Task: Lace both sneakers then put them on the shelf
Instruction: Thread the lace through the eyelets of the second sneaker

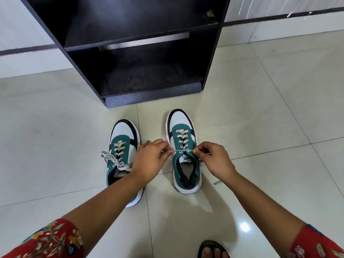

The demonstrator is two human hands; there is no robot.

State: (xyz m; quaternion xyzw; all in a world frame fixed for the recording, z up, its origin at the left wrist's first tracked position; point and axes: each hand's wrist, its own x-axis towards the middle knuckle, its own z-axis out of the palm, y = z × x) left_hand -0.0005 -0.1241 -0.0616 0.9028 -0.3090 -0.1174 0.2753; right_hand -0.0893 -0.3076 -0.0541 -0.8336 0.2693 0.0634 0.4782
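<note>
- Now both sneakers stand side by side on the tiled floor (260, 108) in front of the black shelf (149, 71).
- Left hand (149, 161) and right hand (214, 159) each pinch an end of the lace (181, 151), stretched taut across the right sneaker (186, 146).
- Left sneaker (122, 146) is laced, its ends loose.

Bright, even daylight with a small white glare spot on the glossy floor tiles (244, 227), soft arm shadows beside it, dim shelf (134, 71) interior, sharp focus centrally, wide-angle bending of lines toward the frame edges.
</note>
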